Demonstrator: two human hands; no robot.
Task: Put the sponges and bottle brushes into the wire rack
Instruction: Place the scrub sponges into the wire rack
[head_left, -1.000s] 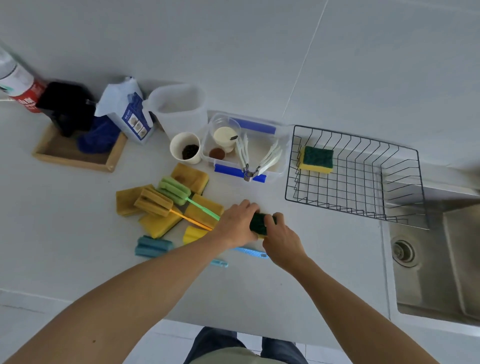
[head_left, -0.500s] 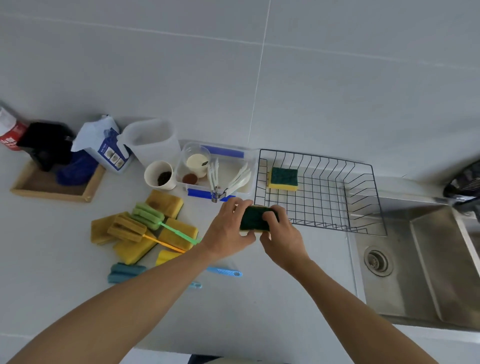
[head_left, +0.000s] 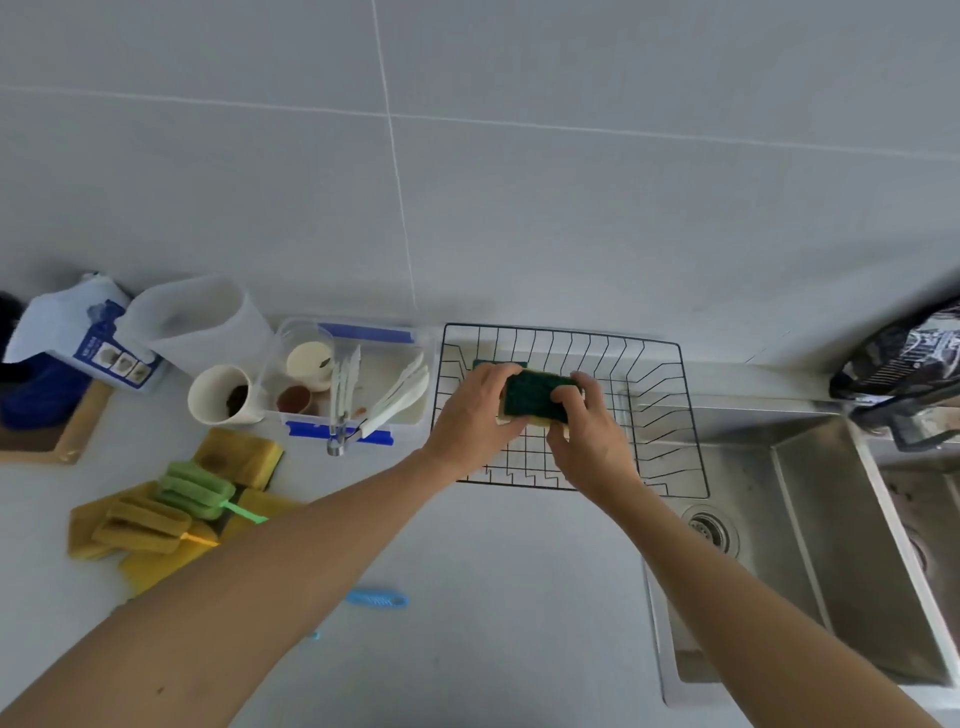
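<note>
A green-and-yellow sponge (head_left: 537, 399) is held over the left part of the black wire rack (head_left: 654, 415), with my left hand (head_left: 475, 410) gripping its left end and my right hand (head_left: 589, 434) its right end. Behind my left hand, a sliver of another green sponge (head_left: 498, 363) shows inside the rack. On the counter at the left lies a pile of yellow sponges (head_left: 239, 457), with a green bottle brush (head_left: 195, 488) and a yellow bottle brush (head_left: 140, 525) on top. A blue brush handle (head_left: 376, 599) pokes out from under my left forearm.
A clear plastic tub (head_left: 363, 384) with cups and utensils stands left of the rack, beside a paper cup (head_left: 221, 395), a plastic jug (head_left: 192, 322) and a blue-white bag (head_left: 83, 332). A steel sink (head_left: 810, 545) lies right of the rack. A wooden tray (head_left: 57, 436) sits far left.
Both hands carried the green sponge from above the counter, up and right, to over the rack. The view has shifted right, toward the sink.
</note>
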